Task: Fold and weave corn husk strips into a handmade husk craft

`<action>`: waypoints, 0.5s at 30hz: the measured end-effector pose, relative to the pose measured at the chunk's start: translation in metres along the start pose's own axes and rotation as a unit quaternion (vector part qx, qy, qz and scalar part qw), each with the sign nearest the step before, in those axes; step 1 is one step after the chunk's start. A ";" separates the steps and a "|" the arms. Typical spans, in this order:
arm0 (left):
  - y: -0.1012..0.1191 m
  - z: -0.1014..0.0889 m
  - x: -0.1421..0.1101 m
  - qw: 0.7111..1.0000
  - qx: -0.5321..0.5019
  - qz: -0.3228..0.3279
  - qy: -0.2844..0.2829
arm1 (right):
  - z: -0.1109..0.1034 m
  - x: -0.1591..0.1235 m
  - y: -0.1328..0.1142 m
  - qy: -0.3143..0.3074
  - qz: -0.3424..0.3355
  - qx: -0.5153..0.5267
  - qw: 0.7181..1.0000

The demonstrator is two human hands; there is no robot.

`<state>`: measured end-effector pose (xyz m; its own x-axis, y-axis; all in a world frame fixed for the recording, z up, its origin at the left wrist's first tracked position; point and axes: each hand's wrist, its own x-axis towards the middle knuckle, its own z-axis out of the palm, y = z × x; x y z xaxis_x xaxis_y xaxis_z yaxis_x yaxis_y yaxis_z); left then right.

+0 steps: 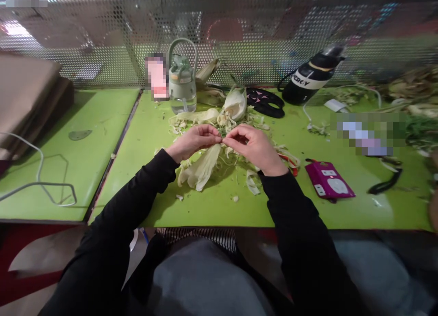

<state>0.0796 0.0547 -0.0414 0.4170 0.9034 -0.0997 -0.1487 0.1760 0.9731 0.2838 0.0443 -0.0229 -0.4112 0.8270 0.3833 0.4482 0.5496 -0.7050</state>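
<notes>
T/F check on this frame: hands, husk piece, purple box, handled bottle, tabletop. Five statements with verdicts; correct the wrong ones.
1. The left hand and right hand have their fingertips close together. True.
2. The purple box lies left of the left hand. False: the purple box lies to the right of the right hand.
3. The handled bottle stands upright. True.
4. The tabletop is blue. False: the tabletop is green.
5. A broad, pale husk piece shows just below the fingertips. True.
</notes>
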 end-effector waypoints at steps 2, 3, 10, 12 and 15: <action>-0.001 -0.001 0.000 1.000 0.004 0.009 -0.008 | 0.001 0.000 0.002 -0.014 0.018 0.025 0.999; -0.001 -0.002 0.001 1.000 0.008 0.018 -0.013 | 0.002 0.000 0.003 -0.019 0.028 0.041 0.999; -0.004 0.006 0.001 0.989 0.088 0.118 -0.008 | 0.012 0.003 0.011 0.023 0.067 0.104 0.992; -0.006 0.008 0.002 0.986 0.109 0.124 -0.002 | 0.010 0.000 -0.001 0.067 0.045 0.095 0.992; -0.010 0.008 0.004 0.984 0.128 0.123 -0.008 | 0.002 -0.008 -0.025 0.184 -0.075 0.125 0.972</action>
<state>0.0897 0.0539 -0.0498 0.4116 0.8996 0.1462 -0.0160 -0.1532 0.9881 0.2741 0.0237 -0.0096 -0.1243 0.7507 0.6488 0.1798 0.6601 -0.7293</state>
